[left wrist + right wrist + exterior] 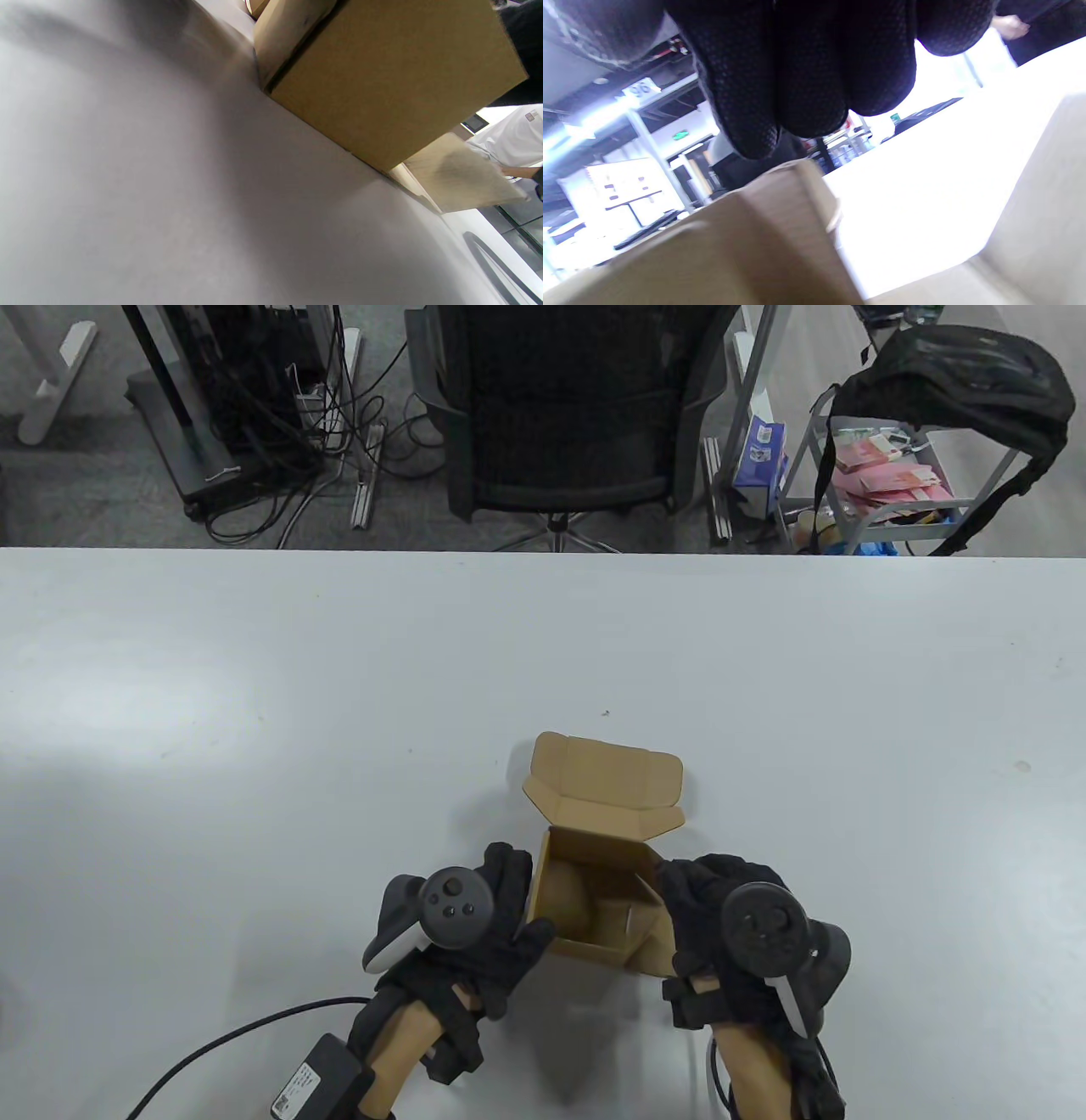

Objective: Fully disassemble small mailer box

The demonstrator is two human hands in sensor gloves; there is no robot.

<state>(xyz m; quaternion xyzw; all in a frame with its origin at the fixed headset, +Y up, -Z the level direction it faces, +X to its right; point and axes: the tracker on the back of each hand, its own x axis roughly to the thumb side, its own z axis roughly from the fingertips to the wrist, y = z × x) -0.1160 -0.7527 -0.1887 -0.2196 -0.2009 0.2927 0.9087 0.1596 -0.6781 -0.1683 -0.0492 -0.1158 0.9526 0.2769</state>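
A small brown cardboard mailer box (594,937) stands near the table's front edge, its lid (607,785) open and leaning away from me. An inner flap (628,918) stands loose inside. My left hand (517,899) holds the box's left wall, fingers along the outside and thumb at the front corner. My right hand (683,912) grips the right wall, fingers curled over its top edge. The left wrist view shows the box's outer wall (382,84) on the table (127,169). The right wrist view shows gloved fingers (806,63) above blurred cardboard (734,254).
A black power adapter (310,1077) with its cable lies at the front left, near my left forearm. Beyond the table's far edge (543,549) stand a black office chair (577,415) and a cart (891,500) with a backpack.
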